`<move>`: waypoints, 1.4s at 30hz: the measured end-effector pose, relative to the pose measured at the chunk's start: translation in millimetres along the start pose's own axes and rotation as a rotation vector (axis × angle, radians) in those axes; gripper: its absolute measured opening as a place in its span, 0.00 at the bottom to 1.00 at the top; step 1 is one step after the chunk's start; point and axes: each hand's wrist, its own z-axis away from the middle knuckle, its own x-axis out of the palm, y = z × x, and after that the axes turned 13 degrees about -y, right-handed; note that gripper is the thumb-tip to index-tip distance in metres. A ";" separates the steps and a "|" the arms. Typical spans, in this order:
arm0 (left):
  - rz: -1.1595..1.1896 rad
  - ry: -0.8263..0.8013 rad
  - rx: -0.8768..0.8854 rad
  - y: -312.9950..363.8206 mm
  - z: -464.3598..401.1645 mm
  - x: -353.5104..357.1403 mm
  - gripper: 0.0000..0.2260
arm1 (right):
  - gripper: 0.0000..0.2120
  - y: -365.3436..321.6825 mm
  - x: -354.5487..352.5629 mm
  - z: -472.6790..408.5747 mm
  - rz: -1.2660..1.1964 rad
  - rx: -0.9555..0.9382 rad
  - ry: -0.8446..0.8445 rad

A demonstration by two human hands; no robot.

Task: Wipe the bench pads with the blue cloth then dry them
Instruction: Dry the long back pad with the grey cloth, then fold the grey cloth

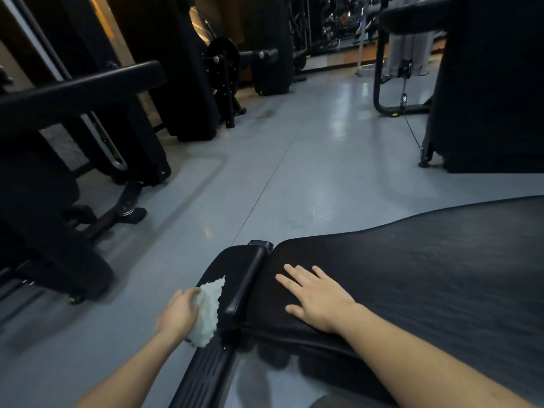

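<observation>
- Grey gym floor spreads across a dim room, with dark exercise machines standing around a black padded desk in the foreground.
- Left hand has its fingers curled around a crumpled white cloth, holding it against the near left edge of the small seat pad.
- Most of the cloth shows to the right of the hand, bunched, with a ragged tip pointing up onto the pad.
- Right hand lies flat, palm down, fingers straight and slightly spread, resting on the large back pad; it holds nothing.
- Both bare forearms reach in from the bottom edge of the view.
- A narrow gap separates the seat pad from the back pad, and a black frame part shows at its far end.
- Below the seat pad, a ribbed black frame rail runs toward the viewer.
- No blue cloth can be made out; the cloth in hand looks white.
- On the left stands a black machine with a thick horizontal bar.
- Farther back, a weight plate sits on a rack.
- On the right stands a tall black machine.
</observation>
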 end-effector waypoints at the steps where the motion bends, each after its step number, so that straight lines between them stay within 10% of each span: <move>1: -0.059 0.051 0.059 4.4 9.2 -8.6 0.22 | 0.32 0.4 -0.2 5.9 -0.016 0.006 0.009; 13: -0.206 0.111 0.761 110.3 105.4 -105.5 0.09 | 0.27 -13.6 -48.9 89.2 -0.173 0.013 0.228; 22: -0.269 0.017 1.164 237.4 196.3 -137.7 0.06 | 0.33 4.4 -94.4 190.5 -0.738 0.001 0.272; 28: -0.233 -0.067 1.388 325.5 254.4 -134.3 0.05 | 0.16 47.2 -95.5 290.1 -0.864 0.084 0.377; 42: -0.225 -0.159 1.525 555.7 367.6 -78.4 0.18 | 0.02 139.6 -106.4 564.6 -0.712 0.553 0.610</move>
